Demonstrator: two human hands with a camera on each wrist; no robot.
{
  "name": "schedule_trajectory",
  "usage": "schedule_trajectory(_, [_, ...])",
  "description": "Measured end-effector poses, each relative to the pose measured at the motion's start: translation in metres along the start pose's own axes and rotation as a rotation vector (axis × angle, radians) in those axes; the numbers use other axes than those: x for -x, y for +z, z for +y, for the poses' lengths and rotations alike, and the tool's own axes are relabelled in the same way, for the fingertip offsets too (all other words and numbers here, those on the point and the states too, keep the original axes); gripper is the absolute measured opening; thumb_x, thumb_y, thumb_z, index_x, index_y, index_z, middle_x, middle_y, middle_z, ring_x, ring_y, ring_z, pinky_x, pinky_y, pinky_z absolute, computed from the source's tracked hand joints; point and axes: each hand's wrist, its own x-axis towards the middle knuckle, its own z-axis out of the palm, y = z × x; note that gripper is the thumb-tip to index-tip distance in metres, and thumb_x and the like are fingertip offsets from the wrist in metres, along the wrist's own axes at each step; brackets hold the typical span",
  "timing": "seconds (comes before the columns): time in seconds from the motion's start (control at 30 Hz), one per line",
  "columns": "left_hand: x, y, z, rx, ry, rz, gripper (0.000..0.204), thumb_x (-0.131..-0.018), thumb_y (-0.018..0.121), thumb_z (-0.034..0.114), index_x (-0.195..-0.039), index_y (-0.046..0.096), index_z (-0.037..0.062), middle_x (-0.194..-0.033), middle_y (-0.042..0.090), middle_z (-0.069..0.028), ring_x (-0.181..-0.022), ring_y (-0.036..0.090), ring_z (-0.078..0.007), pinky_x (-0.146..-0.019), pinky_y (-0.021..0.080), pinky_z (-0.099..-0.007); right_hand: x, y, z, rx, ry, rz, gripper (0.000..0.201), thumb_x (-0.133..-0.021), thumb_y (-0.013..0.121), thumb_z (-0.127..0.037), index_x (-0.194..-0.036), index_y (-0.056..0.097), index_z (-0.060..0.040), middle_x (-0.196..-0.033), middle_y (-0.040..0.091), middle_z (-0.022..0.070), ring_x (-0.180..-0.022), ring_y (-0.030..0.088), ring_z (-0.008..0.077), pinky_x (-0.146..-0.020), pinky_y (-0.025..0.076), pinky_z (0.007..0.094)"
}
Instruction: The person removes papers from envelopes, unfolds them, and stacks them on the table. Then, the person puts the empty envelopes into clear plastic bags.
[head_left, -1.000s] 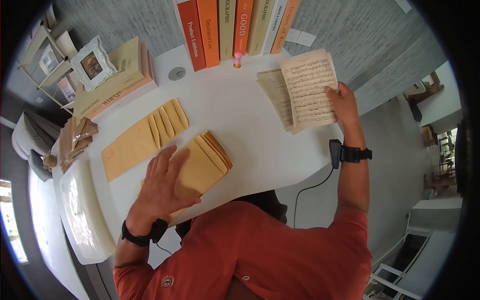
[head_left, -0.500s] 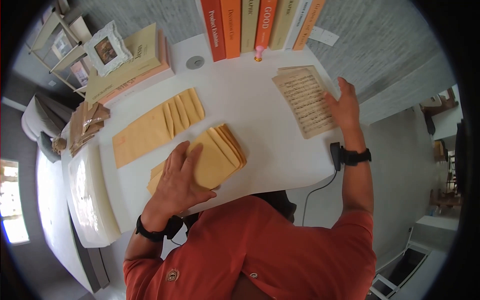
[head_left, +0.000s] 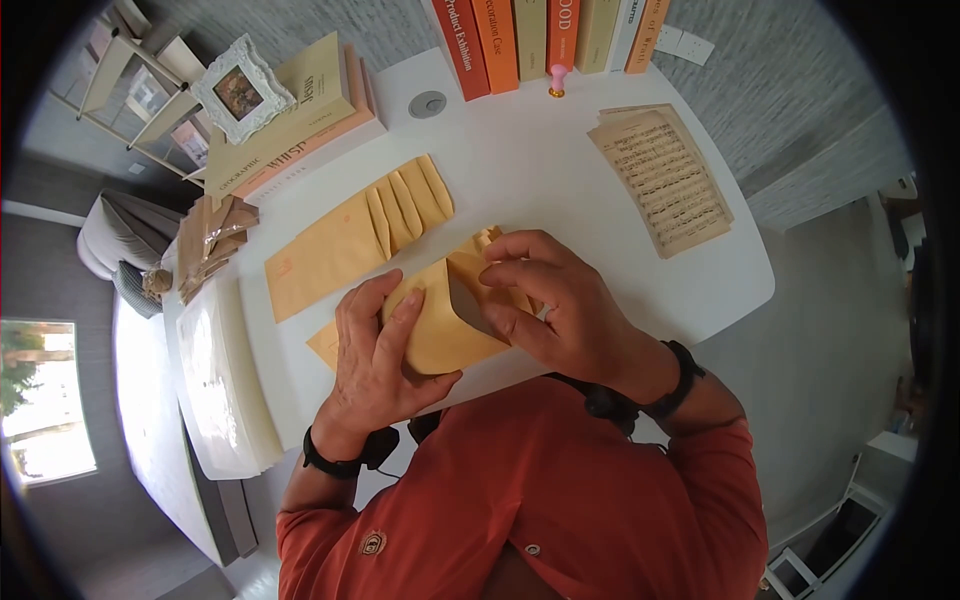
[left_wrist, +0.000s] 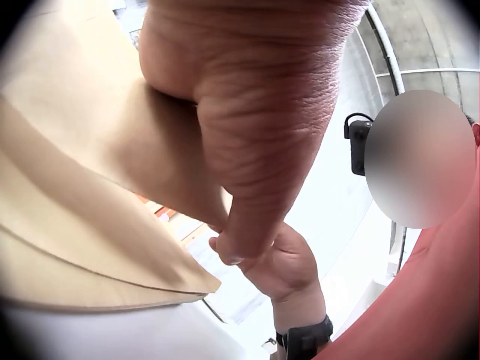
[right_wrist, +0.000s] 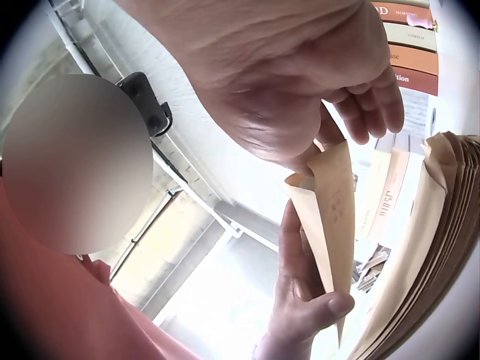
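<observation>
Over the table my left hand (head_left: 372, 365) holds a tan paper envelope (head_left: 440, 330), thumb on one side and fingers on the other, as the right wrist view confirms. My right hand (head_left: 580, 305) pinches the envelope's flap edge with thumb and forefinger, and its mouth gapes. The right wrist view shows the envelope (right_wrist: 335, 206) on edge, its remaining right fingers (right_wrist: 364, 116) extended. Below lies a stack of the same envelopes (right_wrist: 420, 255), largely covered by the hands in the head view. Sheet music (head_left: 675, 185) lies in a pile at the table's right.
A fanned row of tan envelopes (head_left: 330, 250) lies left of the hands. Upright books (head_left: 495, 45) and a pink-handled stamp (head_left: 557, 80) stand at the back. Stacked books (head_left: 300, 120) carry a white picture frame (head_left: 240, 92). Clear plastic sleeves (head_left: 215, 380) lie along the left edge.
My right hand has let go of the sheet music, which now lies on the table, and has moved left to the envelope. The left hand has lifted that envelope from the stack; its mouth has opened.
</observation>
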Motion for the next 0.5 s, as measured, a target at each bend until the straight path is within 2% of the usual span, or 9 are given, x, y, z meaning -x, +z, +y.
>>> schedule_trajectory(0.13, [-0.008, -0.002, -0.002, -0.027, 0.073, 0.005, 0.107, -0.052, 0.093, 0.021, -0.147, 0.044, 0.0108, -0.139, 0.044, -0.0247, -0.120, 0.050, -0.0438, -0.097, 0.042, -0.0553, -0.005, 0.000, -0.010, -0.060, 0.145, -0.054, 0.025, -0.083, 0.077, -0.008, -0.105, 0.069, 0.0008, -0.117, 0.061, 0.0126, -0.101, 0.065, 0.0267, -0.084, 0.053, 0.0359])
schedule_trajectory(0.23, [-0.017, -0.004, -0.001, -0.097, 0.139, 0.001, 0.103, -0.054, 0.092, 0.023, -0.145, 0.047, 0.0104, -0.138, 0.045, -0.0245, -0.118, 0.051, -0.0435, -0.097, 0.042, -0.0552, -0.008, 0.004, 0.003, -0.062, 0.185, -0.089, 0.022, -0.081, 0.076, -0.005, -0.101, 0.068, 0.0013, -0.113, 0.061, 0.0127, -0.095, 0.065, 0.0262, -0.081, 0.053, 0.0347])
schedule_trajectory(0.33, [-0.021, -0.007, -0.002, -0.148, 0.180, -0.084, 0.101, -0.062, 0.092, 0.027, -0.147, 0.041, 0.0111, -0.141, 0.043, -0.0275, -0.119, 0.050, -0.0450, -0.096, 0.044, -0.0567, -0.011, 0.007, 0.006, -0.208, 0.343, -0.120, 0.010, -0.084, 0.070, -0.002, -0.094, 0.067, 0.0010, -0.108, 0.061, 0.0114, -0.090, 0.064, 0.0220, -0.078, 0.052, 0.0328])
schedule_trajectory(0.43, [-0.026, -0.011, -0.005, -0.088, 0.169, -0.150, 0.106, -0.058, 0.094, 0.028, -0.147, 0.041, 0.0106, -0.141, 0.043, -0.0263, -0.121, 0.049, -0.0461, -0.099, 0.043, -0.0572, -0.010, 0.007, 0.022, -0.029, 0.086, -0.099, 0.006, -0.089, 0.065, -0.001, -0.094, 0.064, 0.0011, -0.107, 0.063, 0.0071, -0.085, 0.063, 0.0171, -0.077, 0.053, 0.0304])
schedule_trajectory(0.5, [-0.028, -0.024, -0.009, -0.102, 0.136, -0.177, 0.108, -0.055, 0.095, 0.028, -0.148, 0.041, 0.0103, -0.142, 0.044, -0.0260, -0.123, 0.049, -0.0471, -0.101, 0.041, -0.0578, -0.011, -0.003, 0.024, -0.441, 0.241, -0.078, 0.010, -0.086, 0.068, -0.003, -0.094, 0.064, 0.0018, -0.102, 0.062, 0.0068, -0.086, 0.062, 0.0179, -0.075, 0.051, 0.0305])
